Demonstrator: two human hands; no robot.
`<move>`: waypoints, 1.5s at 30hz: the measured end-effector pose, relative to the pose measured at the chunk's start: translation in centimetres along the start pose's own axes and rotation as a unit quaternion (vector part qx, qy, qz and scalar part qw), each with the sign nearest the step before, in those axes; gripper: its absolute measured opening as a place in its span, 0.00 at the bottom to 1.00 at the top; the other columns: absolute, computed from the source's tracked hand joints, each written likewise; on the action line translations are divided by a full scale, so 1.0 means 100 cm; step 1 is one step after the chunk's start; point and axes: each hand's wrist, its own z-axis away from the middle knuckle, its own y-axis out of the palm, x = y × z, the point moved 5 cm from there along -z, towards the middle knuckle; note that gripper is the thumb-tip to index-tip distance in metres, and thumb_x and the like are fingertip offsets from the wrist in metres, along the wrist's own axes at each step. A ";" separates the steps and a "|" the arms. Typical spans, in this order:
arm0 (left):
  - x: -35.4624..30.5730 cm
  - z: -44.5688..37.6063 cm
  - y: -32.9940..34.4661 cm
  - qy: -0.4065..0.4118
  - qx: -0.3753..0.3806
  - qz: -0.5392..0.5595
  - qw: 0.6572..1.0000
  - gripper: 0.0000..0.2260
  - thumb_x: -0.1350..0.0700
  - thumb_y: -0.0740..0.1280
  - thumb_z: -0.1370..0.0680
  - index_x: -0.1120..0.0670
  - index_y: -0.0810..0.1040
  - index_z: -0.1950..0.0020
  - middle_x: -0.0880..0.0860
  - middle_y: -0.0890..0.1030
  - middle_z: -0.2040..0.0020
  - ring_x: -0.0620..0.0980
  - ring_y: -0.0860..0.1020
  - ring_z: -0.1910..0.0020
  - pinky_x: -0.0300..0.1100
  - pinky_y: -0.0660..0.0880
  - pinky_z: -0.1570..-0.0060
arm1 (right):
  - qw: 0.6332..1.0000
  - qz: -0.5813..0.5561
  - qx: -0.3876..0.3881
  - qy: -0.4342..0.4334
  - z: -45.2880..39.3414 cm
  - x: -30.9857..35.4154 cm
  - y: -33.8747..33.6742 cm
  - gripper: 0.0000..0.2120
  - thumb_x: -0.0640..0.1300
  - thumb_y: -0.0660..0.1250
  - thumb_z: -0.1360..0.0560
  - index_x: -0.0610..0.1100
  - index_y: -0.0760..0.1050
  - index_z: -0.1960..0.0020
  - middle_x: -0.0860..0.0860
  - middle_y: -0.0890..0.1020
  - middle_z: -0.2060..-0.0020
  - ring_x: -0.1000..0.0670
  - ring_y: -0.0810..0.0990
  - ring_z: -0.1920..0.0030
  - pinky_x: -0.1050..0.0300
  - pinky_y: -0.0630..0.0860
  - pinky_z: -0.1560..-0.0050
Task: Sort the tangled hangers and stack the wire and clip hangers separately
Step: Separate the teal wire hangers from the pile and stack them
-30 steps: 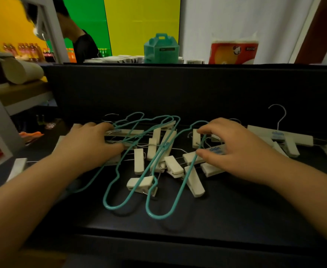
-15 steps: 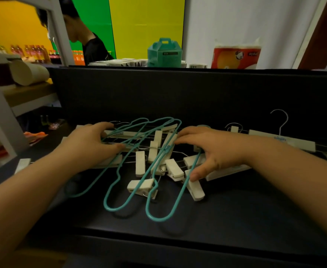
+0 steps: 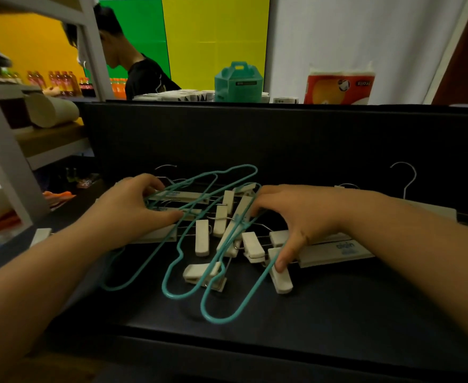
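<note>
Teal wire hangers (image 3: 218,322) lie tangled with several white clip hangers (image 3: 202,237) on a black tabletop (image 3: 337,313). My left hand (image 3: 127,214) grips the white bars of the clip hangers at the left of the pile, fingers over the top and thumb underneath. My right hand (image 3: 307,217) reaches in from the right. Its fingers curl round the twisted neck of a teal wire hanger in the middle, and its thumb presses on a teal wire and a clip. A labelled white bar (image 3: 337,251) lies under the right palm.
One more clip hanger (image 3: 431,208) with a metal hook lies at the right against the black back wall (image 3: 227,139). A grey shelf frame (image 3: 11,189) stands at the left. A person, a teal box (image 3: 238,82) and a tissue pack (image 3: 337,87) are behind the wall.
My right hand has moved left into the middle of the tangle and its fingers have closed on the wire neck. My left hand has stayed gripping the bars.
</note>
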 end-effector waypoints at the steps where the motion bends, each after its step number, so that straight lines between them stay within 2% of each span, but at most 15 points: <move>1: -0.001 0.000 -0.001 0.006 -0.004 0.002 1.000 0.31 0.37 0.76 0.37 0.44 0.73 0.38 0.47 0.76 0.43 0.46 0.75 0.46 0.45 0.75 0.48 | 1.000 0.003 0.000 -0.004 0.000 0.002 -0.001 0.47 0.75 0.72 0.45 0.61 0.65 0.30 0.64 0.65 0.33 0.58 0.65 0.34 0.52 0.70 0.32; 4: -0.005 0.002 -0.003 0.019 -0.026 -0.005 0.999 0.31 0.38 0.75 0.36 0.46 0.73 0.37 0.48 0.74 0.42 0.47 0.74 0.46 0.45 0.74 0.48 | 1.000 0.005 0.001 -0.005 0.001 0.005 -0.005 0.46 0.74 0.72 0.42 0.61 0.65 0.29 0.63 0.63 0.34 0.57 0.63 0.33 0.52 0.69 0.33; 7: -0.007 0.003 -0.003 0.029 -0.035 -0.016 0.999 0.31 0.38 0.75 0.35 0.46 0.72 0.36 0.48 0.73 0.43 0.46 0.73 0.47 0.43 0.72 0.52 | 1.000 0.025 0.004 0.000 0.001 0.007 -0.010 0.46 0.76 0.70 0.43 0.61 0.65 0.29 0.62 0.63 0.37 0.56 0.63 0.35 0.50 0.71 0.35; 10: -0.008 0.006 -0.003 0.035 -0.037 -0.010 0.999 0.31 0.38 0.74 0.34 0.46 0.72 0.34 0.48 0.72 0.42 0.46 0.73 0.48 0.41 0.71 0.53 | 0.999 0.036 0.006 -0.004 0.001 0.011 -0.014 0.46 0.78 0.68 0.43 0.60 0.66 0.30 0.62 0.66 0.36 0.56 0.65 0.35 0.50 0.71 0.34; 13: -0.011 0.010 -0.003 0.047 -0.045 0.001 0.998 0.31 0.40 0.74 0.33 0.46 0.72 0.33 0.48 0.73 0.41 0.45 0.72 0.47 0.41 0.70 0.52 | 0.999 0.054 -0.003 -0.007 0.006 0.018 -0.020 0.47 0.82 0.62 0.43 0.60 0.67 0.30 0.64 0.70 0.40 0.57 0.68 0.39 0.52 0.72 0.37; 17: -0.013 0.015 -0.003 0.054 -0.042 0.016 0.998 0.30 0.40 0.74 0.32 0.46 0.71 0.33 0.46 0.72 0.42 0.45 0.72 0.46 0.41 0.70 0.52 | 0.994 0.109 -0.017 0.001 0.016 0.023 -0.027 0.49 0.85 0.53 0.43 0.61 0.64 0.28 0.64 0.68 0.44 0.58 0.67 0.42 0.55 0.71 0.40; 21: -0.013 0.018 -0.006 0.061 -0.037 0.037 0.997 0.30 0.40 0.74 0.32 0.45 0.71 0.32 0.46 0.73 0.40 0.45 0.72 0.44 0.41 0.70 0.50 | 0.995 0.086 -0.023 0.037 0.030 0.014 -0.032 0.52 0.86 0.51 0.45 0.61 0.62 0.27 0.63 0.68 0.40 0.58 0.67 0.40 0.54 0.71 0.38; 25: -0.016 0.019 -0.010 0.077 -0.033 0.041 0.996 0.30 0.39 0.73 0.32 0.44 0.71 0.32 0.46 0.74 0.38 0.44 0.73 0.44 0.42 0.71 0.49 | 0.997 0.034 -0.020 0.070 0.046 0.004 -0.029 0.52 0.86 0.51 0.45 0.61 0.61 0.26 0.64 0.68 0.40 0.61 0.67 0.41 0.56 0.71 0.38; 31: -0.024 0.021 -0.009 0.091 -0.033 0.026 0.995 0.30 0.41 0.73 0.30 0.46 0.70 0.31 0.48 0.73 0.36 0.43 0.70 0.45 0.40 0.69 0.50 | 0.995 0.022 -0.004 0.098 0.062 0.007 -0.024 0.54 0.86 0.48 0.46 0.62 0.60 0.25 0.65 0.69 0.43 0.60 0.68 0.42 0.56 0.73 0.39; 33: -0.025 0.021 -0.007 0.091 -0.024 0.030 0.995 0.30 0.40 0.73 0.31 0.46 0.70 0.31 0.48 0.73 0.36 0.43 0.70 0.45 0.40 0.69 0.49 | 0.994 0.027 0.010 0.103 0.064 0.009 -0.019 0.55 0.87 0.49 0.46 0.62 0.60 0.25 0.65 0.68 0.41 0.60 0.67 0.41 0.55 0.72 0.38; 38: -0.029 0.023 0.007 0.075 0.003 0.002 0.997 0.32 0.36 0.71 0.32 0.45 0.69 0.31 0.48 0.72 0.36 0.47 0.71 0.41 0.44 0.73 0.45 | 0.991 0.052 0.038 0.117 0.065 0.012 -0.002 0.54 0.82 0.56 0.44 0.60 0.56 0.22 0.60 0.64 0.30 0.56 0.62 0.31 0.53 0.64 0.29; 42: -0.035 0.027 0.021 0.039 0.026 -0.053 0.997 0.34 0.33 0.69 0.32 0.43 0.67 0.29 0.49 0.69 0.33 0.50 0.70 0.37 0.48 0.73 0.40 | 0.993 0.020 0.021 0.117 0.065 0.009 0.007 0.53 0.79 0.61 0.42 0.60 0.55 0.22 0.60 0.60 0.25 0.56 0.58 0.27 0.55 0.60 0.27; 45: -0.038 0.029 0.026 0.040 0.026 -0.084 0.995 0.33 0.32 0.66 0.30 0.44 0.67 0.29 0.49 0.69 0.31 0.52 0.69 0.34 0.51 0.71 0.37 | 0.994 -0.010 -0.011 0.109 0.065 0.006 0.009 0.52 0.77 0.64 0.42 0.60 0.57 0.23 0.60 0.62 0.26 0.57 0.60 0.28 0.57 0.61 0.29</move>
